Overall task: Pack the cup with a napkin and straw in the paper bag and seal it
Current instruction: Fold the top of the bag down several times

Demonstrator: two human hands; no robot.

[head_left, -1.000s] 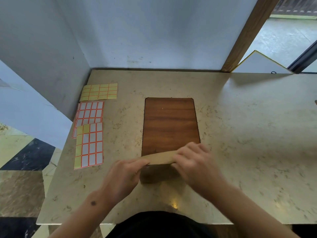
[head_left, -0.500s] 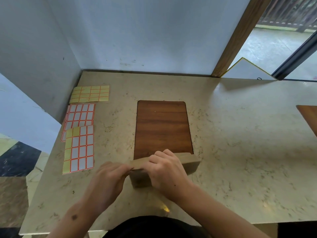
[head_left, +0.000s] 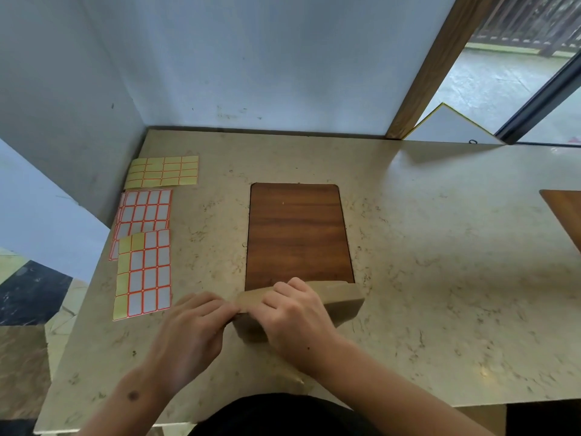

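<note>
A brown paper bag (head_left: 341, 302) stands at the near edge of the wooden inlay (head_left: 298, 234), its top folded over flat. My left hand (head_left: 191, 335) pinches the left end of the folded top. My right hand (head_left: 295, 322) presses down on the fold, covering the bag's middle and front. The cup, napkin and straw are not visible; the bag's inside is hidden.
Three sticker sheets lie at the left of the marble counter (head_left: 440, 294): a yellow one (head_left: 163, 172) at the back, a red-bordered white one (head_left: 145, 210), and a partly used one (head_left: 144, 273) nearest me. Another wooden panel (head_left: 566, 212) shows at the right edge. Walls close the back and left.
My right hand has slid left along the folded top, uncovering the bag's right end. The camera has shifted slightly; the left hand stays at the fold's left end.
</note>
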